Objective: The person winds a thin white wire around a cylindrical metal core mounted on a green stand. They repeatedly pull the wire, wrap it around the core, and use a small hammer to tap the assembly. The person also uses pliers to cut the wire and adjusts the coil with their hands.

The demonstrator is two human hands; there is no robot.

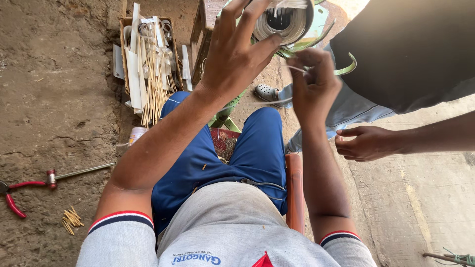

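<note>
Rough, cracked earthen floor (54,89) lies in shade at left, paler sunlit concrete (420,198) at right.
</note>
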